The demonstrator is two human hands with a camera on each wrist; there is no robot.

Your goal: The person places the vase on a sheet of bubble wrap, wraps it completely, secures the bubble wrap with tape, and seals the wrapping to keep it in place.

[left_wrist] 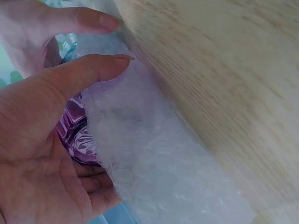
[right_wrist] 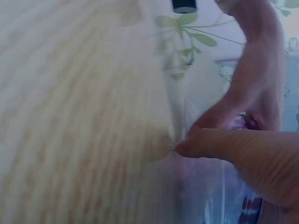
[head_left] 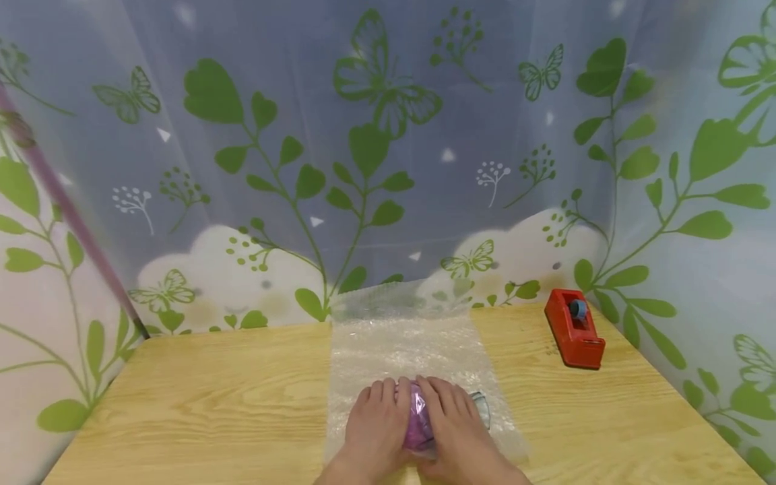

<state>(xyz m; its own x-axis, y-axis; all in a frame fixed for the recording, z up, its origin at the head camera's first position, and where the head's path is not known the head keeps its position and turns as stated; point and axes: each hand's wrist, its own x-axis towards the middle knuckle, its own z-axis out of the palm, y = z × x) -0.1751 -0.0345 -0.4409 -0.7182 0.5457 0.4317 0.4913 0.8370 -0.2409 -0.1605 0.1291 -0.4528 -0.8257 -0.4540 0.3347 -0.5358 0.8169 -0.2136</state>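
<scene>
A shiny purple faceted glass [head_left: 418, 421] lies sideways on a sheet of bubble wrap [head_left: 412, 343] near the front of the table. Its pale, clear end [head_left: 481, 409] sticks out to the right. My left hand [head_left: 377, 421] grips the glass from the left, fingers curled over the top. Beside it, my right hand [head_left: 459, 424] holds the other part the same way. In the left wrist view, the left thumb [left_wrist: 100, 67] presses the near part of the wrap against the purple side. Both thumbs nearly meet in the right wrist view. The hands cover much of the glass.
A red tape dispenser [head_left: 574, 330] with a small roll stands at the back right of the wooden table [head_left: 212, 397]. Behind the table hangs a patterned curtain [head_left: 291, 135], and the wrap's far edge rises against it.
</scene>
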